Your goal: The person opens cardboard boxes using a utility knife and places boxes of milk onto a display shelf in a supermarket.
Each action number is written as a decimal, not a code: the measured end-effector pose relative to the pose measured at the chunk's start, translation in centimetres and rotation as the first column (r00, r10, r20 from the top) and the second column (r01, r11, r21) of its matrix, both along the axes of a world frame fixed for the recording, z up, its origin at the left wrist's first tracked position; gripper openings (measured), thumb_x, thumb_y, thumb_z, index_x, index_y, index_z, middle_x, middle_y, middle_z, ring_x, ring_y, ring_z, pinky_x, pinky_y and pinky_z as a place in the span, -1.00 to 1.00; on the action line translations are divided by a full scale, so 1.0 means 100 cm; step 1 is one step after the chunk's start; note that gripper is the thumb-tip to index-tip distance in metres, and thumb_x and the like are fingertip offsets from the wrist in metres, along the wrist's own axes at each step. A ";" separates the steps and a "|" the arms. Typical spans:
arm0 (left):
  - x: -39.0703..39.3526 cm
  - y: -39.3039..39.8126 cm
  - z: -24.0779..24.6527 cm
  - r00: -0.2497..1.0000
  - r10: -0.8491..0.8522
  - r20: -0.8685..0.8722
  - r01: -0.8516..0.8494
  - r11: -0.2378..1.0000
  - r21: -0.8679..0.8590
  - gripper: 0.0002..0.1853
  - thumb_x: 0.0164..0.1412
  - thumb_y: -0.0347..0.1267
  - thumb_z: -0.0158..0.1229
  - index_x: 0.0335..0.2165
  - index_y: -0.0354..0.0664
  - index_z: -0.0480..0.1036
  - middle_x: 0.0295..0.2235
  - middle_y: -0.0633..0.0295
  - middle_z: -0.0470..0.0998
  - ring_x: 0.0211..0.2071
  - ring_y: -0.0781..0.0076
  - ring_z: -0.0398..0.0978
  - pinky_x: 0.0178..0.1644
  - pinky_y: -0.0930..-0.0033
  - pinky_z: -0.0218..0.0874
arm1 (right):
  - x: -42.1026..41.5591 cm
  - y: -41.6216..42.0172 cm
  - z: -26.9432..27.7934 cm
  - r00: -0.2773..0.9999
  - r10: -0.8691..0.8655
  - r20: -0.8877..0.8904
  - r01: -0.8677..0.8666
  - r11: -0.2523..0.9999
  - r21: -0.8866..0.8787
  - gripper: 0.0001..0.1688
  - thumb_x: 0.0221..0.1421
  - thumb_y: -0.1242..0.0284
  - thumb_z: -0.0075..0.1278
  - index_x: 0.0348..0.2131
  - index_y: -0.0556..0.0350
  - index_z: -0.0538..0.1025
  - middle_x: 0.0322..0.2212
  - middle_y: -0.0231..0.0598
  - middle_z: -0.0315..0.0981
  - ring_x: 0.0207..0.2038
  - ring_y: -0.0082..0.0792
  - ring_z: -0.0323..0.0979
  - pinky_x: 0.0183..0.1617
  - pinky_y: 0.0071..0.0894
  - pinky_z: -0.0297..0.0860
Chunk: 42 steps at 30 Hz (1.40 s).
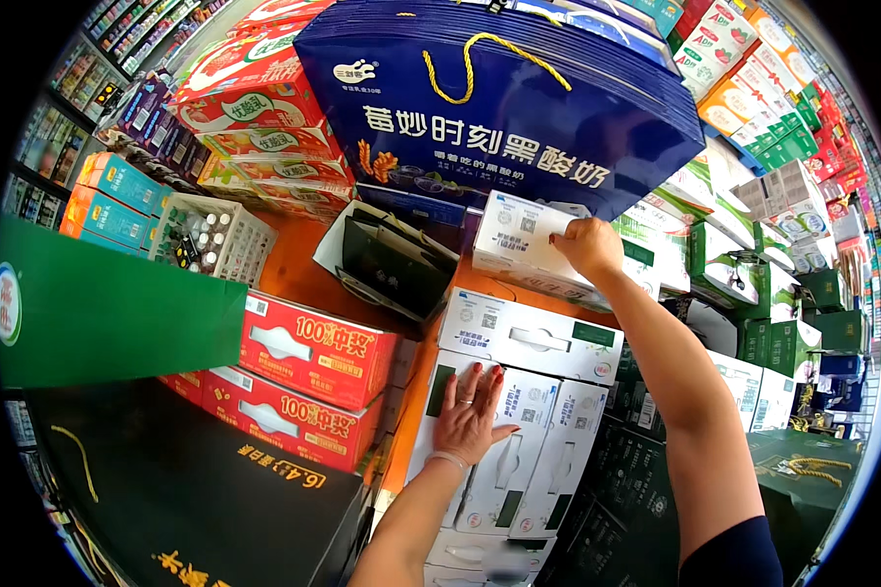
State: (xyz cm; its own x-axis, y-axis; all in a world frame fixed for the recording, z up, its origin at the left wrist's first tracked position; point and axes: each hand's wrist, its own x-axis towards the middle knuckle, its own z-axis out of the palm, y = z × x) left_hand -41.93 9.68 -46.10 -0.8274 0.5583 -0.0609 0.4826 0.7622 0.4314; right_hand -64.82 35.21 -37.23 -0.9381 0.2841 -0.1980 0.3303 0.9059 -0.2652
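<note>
My right hand (591,249) grips a white milk carton (521,235) near its carry handle, its fingers curled at the top. This carton stands just beyond a stack of similar cartons and in front of a big blue gift bag. Below it, my left hand (468,422) is spread on the white cartons (517,455), fingers apart, a ring on one finger. It presses on their upper faces and holds nothing. Another white carton (528,334) lies crosswise between my hands, its plastic handle showing. How far the right fingers reach into the handle is hidden.
A blue gift bag (499,110) with yellow cord rises ahead. Left are red cartons (316,359), a green panel (117,308), a black box (191,484) and a plastic crate of bottles (213,242). An open dark green bag (389,260) sits mid-left; dark cartons (624,484) stand right.
</note>
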 end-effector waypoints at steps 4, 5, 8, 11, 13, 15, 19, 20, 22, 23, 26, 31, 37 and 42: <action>0.000 -0.001 -0.002 1.000 0.004 0.030 -0.006 0.998 0.057 0.25 -0.02 0.18 0.30 0.37 -0.14 -0.22 0.39 0.27 -0.03 0.43 0.17 -0.25 0.42 -0.12 -0.46 | -0.001 -0.004 -0.054 0.996 -0.017 0.085 0.014 0.999 0.036 -0.61 -0.09 0.05 0.23 -0.57 -0.03 0.65 -0.55 -0.16 0.59 -0.42 -0.11 0.55 -0.30 -0.18 0.45; 0.000 -0.001 -0.002 0.999 0.006 0.031 -0.008 0.998 0.061 0.25 -0.02 0.18 0.31 0.37 -0.14 -0.21 0.39 0.27 -0.02 0.43 0.18 -0.25 0.42 -0.12 -0.46 | -0.002 -0.006 -0.063 0.991 -0.002 0.133 0.001 1.000 0.010 -0.63 -0.08 0.04 0.22 -0.53 -0.07 0.66 -0.52 -0.17 0.60 -0.39 -0.09 0.56 -0.27 -0.17 0.46; 0.000 -0.001 -0.004 0.999 0.002 0.039 -0.004 0.998 0.061 0.23 -0.01 0.18 0.28 0.37 -0.13 -0.21 0.40 0.28 -0.05 0.43 0.20 -0.27 0.42 -0.10 -0.46 | -0.013 -0.021 -0.091 0.972 0.162 0.170 -0.167 0.986 0.017 -0.65 -0.07 0.05 0.20 -0.43 -0.12 0.69 -0.43 -0.13 0.62 -0.33 -0.07 0.58 -0.23 -0.17 0.48; 0.000 -0.002 -0.004 0.999 0.005 0.034 -0.007 0.999 0.053 0.20 0.04 0.22 0.21 0.38 -0.11 -0.23 0.41 0.32 -0.11 0.44 0.21 -0.30 0.43 -0.09 -0.47 | -0.013 -0.019 -0.110 0.969 0.103 0.225 -0.085 0.993 -0.085 -0.65 -0.06 0.08 0.20 -0.43 -0.05 0.69 -0.44 -0.10 0.62 -0.34 -0.07 0.57 -0.23 -0.20 0.46; 0.000 -0.002 -0.004 1.000 0.008 0.012 -0.009 0.997 0.082 0.20 0.03 0.22 0.21 0.38 -0.09 -0.22 0.41 0.33 -0.10 0.44 0.21 -0.28 0.43 -0.09 -0.47 | -0.003 -0.016 -0.124 0.947 0.115 0.299 -0.068 0.985 -0.161 -0.64 -0.07 0.11 0.22 -0.46 0.01 0.69 -0.52 -0.14 0.61 -0.42 -0.19 0.57 -0.27 -0.27 0.45; 0.000 -0.002 -0.004 0.999 0.006 0.031 -0.008 0.997 0.077 0.19 0.04 0.21 0.21 0.38 -0.08 -0.23 0.41 0.33 -0.10 0.44 0.21 -0.27 0.43 -0.09 -0.47 | -0.002 -0.010 -0.139 0.958 0.118 0.262 -0.055 0.970 -0.235 -0.63 -0.07 0.11 0.21 -0.46 0.02 0.69 -0.55 -0.16 0.60 -0.47 -0.25 0.56 -0.30 -0.29 0.45; 0.001 -0.002 -0.004 0.999 0.009 0.040 -0.011 0.998 0.064 0.17 0.05 0.20 0.21 0.38 -0.06 -0.23 0.41 0.34 -0.10 0.43 0.21 -0.26 0.43 -0.08 -0.46 | -0.019 -0.001 -0.180 0.908 0.184 0.376 -0.073 0.955 -0.289 -0.61 -0.04 0.10 0.17 -0.52 0.05 0.66 -0.58 -0.23 0.59 -0.50 -0.28 0.55 -0.33 -0.36 0.45; 0.001 -0.002 -0.004 0.999 0.005 0.043 -0.008 0.998 0.063 0.17 0.05 0.20 0.21 0.38 -0.06 -0.23 0.41 0.34 -0.10 0.43 0.21 -0.25 0.43 -0.07 -0.45 | -0.022 0.003 -0.194 0.886 0.190 0.422 -0.068 0.955 -0.288 -0.61 -0.02 0.10 0.14 -0.54 0.04 0.65 -0.59 -0.24 0.58 -0.49 -0.29 0.55 -0.32 -0.35 0.45; 0.001 -0.002 -0.004 0.998 0.007 0.055 -0.011 0.997 0.074 0.17 0.06 0.19 0.21 0.38 -0.06 -0.23 0.41 0.34 -0.10 0.43 0.21 -0.25 0.43 -0.08 -0.46 | -0.026 0.005 -0.229 0.822 0.311 0.478 -0.203 0.943 -0.263 -0.62 0.04 0.12 0.08 -0.56 0.02 0.64 -0.59 -0.25 0.58 -0.49 -0.31 0.56 -0.31 -0.36 0.46; 0.001 -0.002 -0.005 0.998 0.002 0.063 -0.007 0.997 0.081 0.16 0.07 0.19 0.21 0.38 -0.06 -0.23 0.41 0.33 -0.10 0.43 0.21 -0.25 0.43 -0.09 -0.46 | -0.030 0.006 -0.248 0.767 0.416 0.489 -0.344 0.909 -0.235 -0.63 0.07 0.14 0.05 -0.56 0.01 0.64 -0.60 -0.26 0.57 -0.49 -0.33 0.56 -0.31 -0.36 0.47; 0.000 -0.001 -0.006 0.999 0.015 0.031 -0.019 0.993 0.119 0.18 0.01 0.18 0.28 0.36 -0.08 -0.17 0.38 0.29 0.03 0.42 0.18 -0.14 0.41 -0.14 -0.42 | -0.035 0.006 -0.290 0.563 0.610 0.558 -0.603 0.765 -0.227 -0.62 0.15 0.17 -0.08 -0.53 -0.05 0.62 -0.55 -0.31 0.59 -0.43 -0.35 0.58 -0.29 -0.28 0.48; 0.000 0.000 -0.005 0.998 0.023 0.063 -0.030 0.993 0.112 0.17 0.00 0.16 0.30 0.36 -0.06 -0.15 0.36 0.27 0.08 0.41 0.20 -0.13 0.41 -0.14 -0.41 | -0.032 -0.003 -0.299 0.576 0.520 0.631 -0.584 0.802 -0.128 -0.51 0.26 0.07 -0.13 -0.15 0.02 0.61 -0.17 -0.03 0.58 -0.05 -0.04 0.50 0.03 -0.13 0.39; -0.001 0.001 -0.004 0.999 0.022 0.042 -0.027 0.993 0.113 0.17 -0.03 0.15 0.33 0.35 -0.09 -0.10 0.35 0.26 0.12 0.40 0.19 -0.09 0.41 -0.13 -0.40 | -0.015 -0.001 -0.272 0.694 0.497 0.521 -0.472 0.860 -0.191 -0.53 0.27 0.07 -0.13 -0.04 -0.07 0.56 -0.09 -0.10 0.55 -0.03 -0.02 0.49 0.04 -0.11 0.39; -0.002 0.000 -0.003 0.999 0.025 0.045 -0.030 0.993 0.115 0.17 -0.03 0.16 0.33 0.34 -0.11 -0.08 0.34 0.27 0.14 0.40 0.20 -0.09 0.41 -0.09 -0.41 | -0.023 -0.017 -0.258 0.537 0.532 0.655 -0.604 0.785 -0.142 -0.54 0.23 0.14 -0.07 -0.08 0.05 0.59 -0.02 -0.06 0.52 0.04 -0.07 0.47 0.05 -0.18 0.41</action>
State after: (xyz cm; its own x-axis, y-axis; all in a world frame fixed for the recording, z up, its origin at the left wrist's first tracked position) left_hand -42.09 9.67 -46.45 -0.8407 0.5406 -0.0329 0.4411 0.7186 0.5376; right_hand -67.09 33.50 -63.04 -0.5587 -0.2125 -0.8017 -0.2130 0.9710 -0.1089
